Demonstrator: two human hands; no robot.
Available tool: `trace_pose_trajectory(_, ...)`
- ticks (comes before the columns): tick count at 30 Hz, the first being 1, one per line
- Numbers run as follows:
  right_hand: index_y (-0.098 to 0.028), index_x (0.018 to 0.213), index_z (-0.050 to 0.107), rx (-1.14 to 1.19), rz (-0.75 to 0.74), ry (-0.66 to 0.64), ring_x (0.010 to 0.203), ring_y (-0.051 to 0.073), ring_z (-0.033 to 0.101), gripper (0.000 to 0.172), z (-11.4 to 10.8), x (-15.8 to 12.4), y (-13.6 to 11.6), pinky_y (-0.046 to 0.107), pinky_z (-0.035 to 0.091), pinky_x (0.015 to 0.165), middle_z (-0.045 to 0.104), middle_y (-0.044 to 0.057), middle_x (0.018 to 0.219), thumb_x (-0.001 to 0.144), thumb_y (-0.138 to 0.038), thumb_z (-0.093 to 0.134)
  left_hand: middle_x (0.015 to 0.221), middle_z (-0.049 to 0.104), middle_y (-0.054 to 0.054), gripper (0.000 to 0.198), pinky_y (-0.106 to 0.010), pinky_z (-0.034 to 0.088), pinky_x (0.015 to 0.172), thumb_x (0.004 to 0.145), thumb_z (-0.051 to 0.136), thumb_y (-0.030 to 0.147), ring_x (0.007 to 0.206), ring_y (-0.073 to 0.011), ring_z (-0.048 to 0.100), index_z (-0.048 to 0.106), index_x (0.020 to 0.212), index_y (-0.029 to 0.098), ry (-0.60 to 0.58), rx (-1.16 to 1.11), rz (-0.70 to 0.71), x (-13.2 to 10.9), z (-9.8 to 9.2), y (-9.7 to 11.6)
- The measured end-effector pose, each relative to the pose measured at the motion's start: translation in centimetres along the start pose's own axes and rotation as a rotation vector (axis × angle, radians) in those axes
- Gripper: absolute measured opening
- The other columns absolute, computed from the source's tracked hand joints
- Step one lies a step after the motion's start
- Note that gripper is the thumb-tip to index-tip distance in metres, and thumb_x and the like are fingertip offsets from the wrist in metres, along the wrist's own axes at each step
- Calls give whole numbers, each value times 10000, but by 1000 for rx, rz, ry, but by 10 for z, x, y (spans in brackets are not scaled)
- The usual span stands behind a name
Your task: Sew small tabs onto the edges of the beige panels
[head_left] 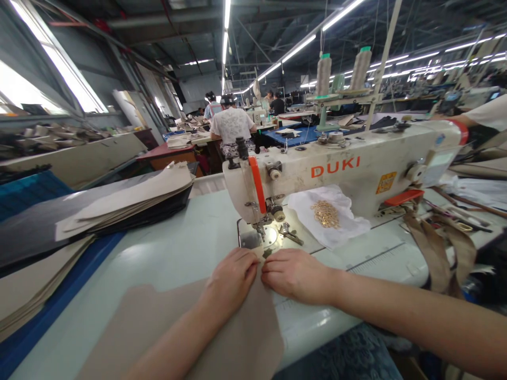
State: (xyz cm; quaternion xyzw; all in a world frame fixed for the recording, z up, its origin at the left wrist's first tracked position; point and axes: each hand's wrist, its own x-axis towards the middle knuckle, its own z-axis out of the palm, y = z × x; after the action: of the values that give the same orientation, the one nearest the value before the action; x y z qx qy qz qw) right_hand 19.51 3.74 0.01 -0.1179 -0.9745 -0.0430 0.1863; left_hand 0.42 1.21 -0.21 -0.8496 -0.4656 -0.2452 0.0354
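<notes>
A large beige fabric panel (pixel 253 332) lies across the front of the sewing machine table, its far corner close to the needle area. My left hand (pixel 233 272) grips that far edge with curled fingers. Right beside it, my right hand (pixel 295 274) pinches the panel's corner, fingers pressed together. Both hands sit just in front of the presser foot (pixel 260 232) of the white sewing machine (pixel 340 163). What lies under the fingertips is partly hidden. A small metal attachment (pixel 291 232) rests right of the needle plate.
Small gold-coloured metal pieces (pixel 325 214) lie on a white plastic bag (pixel 352 224) under the machine arm. Stacked beige panels (pixel 130 203) are at left. Brown straps (pixel 428 253) hang at right. Thread cones (pixel 324 76) stand behind. Another person (pixel 233 126) sits farther back.
</notes>
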Motion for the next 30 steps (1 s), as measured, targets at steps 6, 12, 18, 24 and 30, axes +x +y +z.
trace_pose_trajectory(6,-148,867,630,60,-27,-15,941,150,567,247,2,-1,1,263,442,874,670,40,943,953,-208,406,734,642,-36,163,-302,484,684,839,481,137,738,-187,581,581,720,188,-52,85,4,1,-2,4)
trace_pose_trajectory(12,-145,845,628,75,-32,-17,919,153,569,268,3,-1,2,261,447,856,668,36,918,957,-217,395,752,648,-35,190,-296,491,691,869,436,132,734,-174,583,582,757,179,94,96,79,-3,2,7)
trace_pose_trajectory(18,-142,854,630,76,-28,0,927,147,559,257,4,-1,2,269,448,857,668,49,926,951,-208,402,754,649,-33,195,-293,495,682,886,428,151,725,-171,585,586,774,175,98,82,96,0,3,7)
trace_pose_trajectory(24,-143,833,632,58,-17,-13,927,156,563,265,3,0,2,274,449,860,672,53,905,945,-209,401,758,646,-32,181,-292,495,684,885,436,152,733,-172,587,581,779,177,87,68,96,0,5,5)
trace_pose_trajectory(30,-143,834,632,57,-13,7,933,158,564,245,7,-1,1,276,446,868,674,51,903,936,-207,418,765,648,-34,185,-293,497,684,883,429,152,734,-169,591,580,780,179,94,52,91,0,5,5)
